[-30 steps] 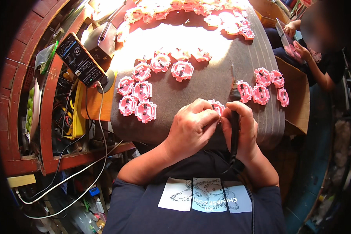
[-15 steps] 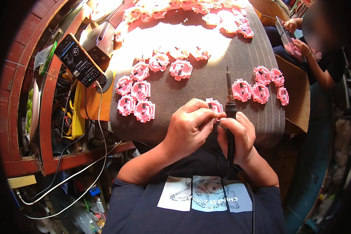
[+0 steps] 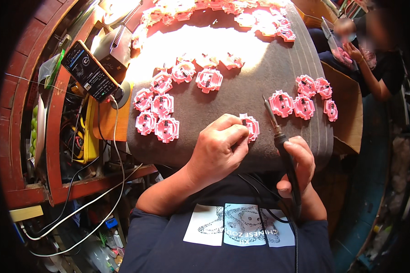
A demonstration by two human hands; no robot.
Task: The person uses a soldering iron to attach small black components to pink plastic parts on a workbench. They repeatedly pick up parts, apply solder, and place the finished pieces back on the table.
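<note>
A soldering iron (image 3: 285,150) with a black handle is held in my right hand (image 3: 301,164), its metal tip slanting up and to the left. The tip is close to the left edge of a pink plastic housing (image 3: 281,103). My left hand (image 3: 222,142) is closed in a pinch against the lower left side of another pink housing (image 3: 251,128) with small dark parts inside. Whatever lies between those fingertips is hidden. Several more pink housings (image 3: 167,129) lie in a group left of my hands.
The dark work surface (image 3: 205,107) carries more pink housings (image 3: 305,107) at right and at the sunlit far end. A phone (image 3: 90,70) on a stand, with a white cable, stands at left. At far right a person (image 3: 373,68) handles a clear tray of pink pieces.
My right hand has drawn away to the right from my left hand, and the soldering iron has gone from upright to tilted left. My left hand stays at the same housing.
</note>
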